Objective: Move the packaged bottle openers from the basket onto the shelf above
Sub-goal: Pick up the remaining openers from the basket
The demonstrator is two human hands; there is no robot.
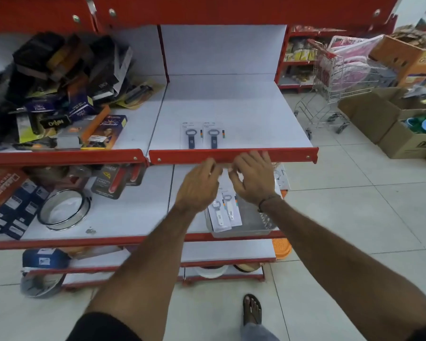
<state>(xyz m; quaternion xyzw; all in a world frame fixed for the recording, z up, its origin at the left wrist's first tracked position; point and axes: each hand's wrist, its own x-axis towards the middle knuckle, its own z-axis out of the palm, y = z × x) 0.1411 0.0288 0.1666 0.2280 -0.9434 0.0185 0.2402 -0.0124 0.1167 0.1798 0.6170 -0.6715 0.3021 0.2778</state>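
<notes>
Two packaged bottle openers with dark handles lie side by side near the front of the white upper shelf. On the shelf below stands a grey basket holding packaged openers with white handles. My left hand and my right hand hover close together above the basket, just under the upper shelf's red front edge. Their fingers are loosely curled and apart, and I see no package in either hand. My hands hide the back of the basket.
A heap of boxed goods fills the upper shelf's left bay. A round sieve and boxes sit on the lower left shelf. A shopping trolley and cardboard boxes stand on the tiled floor at right. My sandalled foot is below.
</notes>
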